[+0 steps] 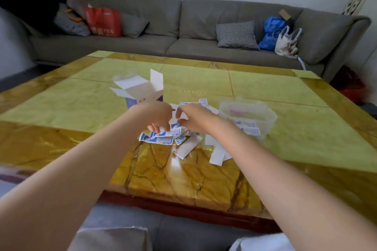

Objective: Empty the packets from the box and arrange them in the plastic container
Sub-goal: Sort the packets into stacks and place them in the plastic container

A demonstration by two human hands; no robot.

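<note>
Two bare forearms are being stretched forward from the bottom corners of the head view, over a grey cushion (114, 238) at the lower edge. Both hands are being brought together above a loose pile of blue-and-white packets (163, 137) lying on the yellow marble table (81, 108).

Fingers of the left hand (158, 116) are being curled downward over the pile, and a packet appears to be pinched at their tips, though blur is hiding the exact grip. Thumb and forefinger of the right hand (192, 117) are being held curled towards each other just beside the left hand; whether anything is being held between them cannot be told.

Just behind the left hand, the white box (140, 89) is being left standing with its flaps open. To the right of the pile, touching its edge, the clear plastic container (247, 115) is being shown with a few packets already inside.

Farther back, a grey sofa (183, 32) is being seen carrying a red bag (103, 21), a checked cushion (236, 34) and a blue bag (272, 32).
</note>
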